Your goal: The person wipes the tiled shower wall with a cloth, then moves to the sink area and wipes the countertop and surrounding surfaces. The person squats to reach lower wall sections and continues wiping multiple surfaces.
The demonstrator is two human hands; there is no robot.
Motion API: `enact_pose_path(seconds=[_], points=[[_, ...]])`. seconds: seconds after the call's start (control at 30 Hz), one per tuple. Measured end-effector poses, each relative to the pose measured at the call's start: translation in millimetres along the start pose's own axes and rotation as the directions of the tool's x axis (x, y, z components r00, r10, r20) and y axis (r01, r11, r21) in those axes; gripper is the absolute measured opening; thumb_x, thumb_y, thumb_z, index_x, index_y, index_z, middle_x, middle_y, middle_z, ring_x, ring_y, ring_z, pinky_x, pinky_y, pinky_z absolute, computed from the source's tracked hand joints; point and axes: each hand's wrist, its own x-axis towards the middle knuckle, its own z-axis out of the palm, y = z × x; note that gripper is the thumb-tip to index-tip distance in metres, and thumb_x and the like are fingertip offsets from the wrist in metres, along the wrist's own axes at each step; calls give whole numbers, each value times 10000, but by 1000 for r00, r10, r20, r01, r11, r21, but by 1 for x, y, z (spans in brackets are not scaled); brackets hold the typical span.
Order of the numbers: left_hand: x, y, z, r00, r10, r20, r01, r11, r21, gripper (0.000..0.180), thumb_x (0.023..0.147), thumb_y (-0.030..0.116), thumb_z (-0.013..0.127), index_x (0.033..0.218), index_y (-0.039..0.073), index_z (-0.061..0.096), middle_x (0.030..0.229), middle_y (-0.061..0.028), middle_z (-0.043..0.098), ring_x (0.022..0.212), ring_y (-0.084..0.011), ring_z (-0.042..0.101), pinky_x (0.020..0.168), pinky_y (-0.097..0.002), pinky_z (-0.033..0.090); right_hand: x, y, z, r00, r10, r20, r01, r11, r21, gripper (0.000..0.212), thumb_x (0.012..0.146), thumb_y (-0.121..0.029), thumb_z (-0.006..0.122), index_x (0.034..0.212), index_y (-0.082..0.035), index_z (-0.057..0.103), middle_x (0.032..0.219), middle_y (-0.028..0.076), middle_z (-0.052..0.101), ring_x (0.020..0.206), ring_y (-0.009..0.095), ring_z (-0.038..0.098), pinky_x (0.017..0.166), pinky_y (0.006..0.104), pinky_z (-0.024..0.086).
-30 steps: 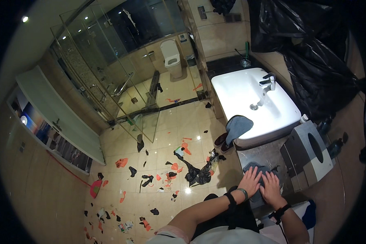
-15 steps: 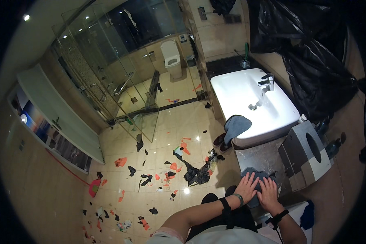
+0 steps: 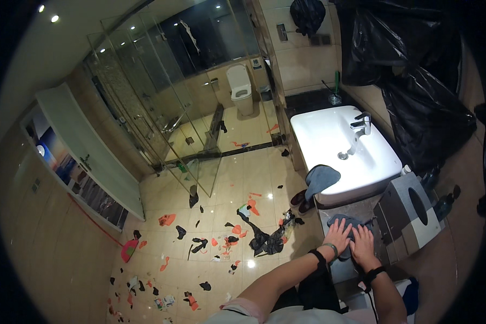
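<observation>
Grey cloth (image 3: 344, 222) on dark counter (image 3: 362, 208) beneath both flat, open hands, left (image 3: 337, 236), right (image 3: 362, 245).

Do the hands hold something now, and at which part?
Nothing is gripped. The left hand and right hand both press flat, fingers spread, on a grey cloth lying on the dark countertop.

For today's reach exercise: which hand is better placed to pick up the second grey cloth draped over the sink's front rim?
Left hand, probably: it lies nearer the draped cloth, which hangs ahead and leftward.
</observation>
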Motion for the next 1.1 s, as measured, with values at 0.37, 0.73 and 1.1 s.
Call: enact_pose_path(seconds=[0.37, 0.73, 1.1], points=[[-74, 15, 8, 995, 103, 3, -103, 995, -12, 639, 975, 391, 466, 1506, 96, 266, 1547, -219, 219, 1416, -421, 212, 1136, -495, 221, -69, -35, -11, 999, -33, 40, 30, 998, 60, 574, 843, -222, 637, 1354, -23, 466, 1399, 238, 421, 1322, 422, 351, 1105, 563, 226], [-18, 9, 13, 998, 49, -34, -50, 999, -19, 598, 986, 371, 455, 1499, 114, 290, 1554, -188, 229, 1427, -401, 204, 1138, -486, 226, -27, -7, -2, 1000, 26, -18, -25, 998, 54, 552, 861, -217, 621, 1361, -42, 466, 1409, 216, 430, 1329, 418, 348, 1108, 543, 225], [-48, 39, -5, 987, 134, 83, -111, 965, -236, 505, 953, 343, 524, 1387, 92, 457, 1498, -211, 322, 1395, -442, 236, 1091, -540, 254, -92, -22, -26, 998, 51, -39, -45, 989, 138, 418, 847, -80, 633, 1250, -36, 529, 1314, 176, 502, 1288, 379, 411, 1099, 519, 278]])
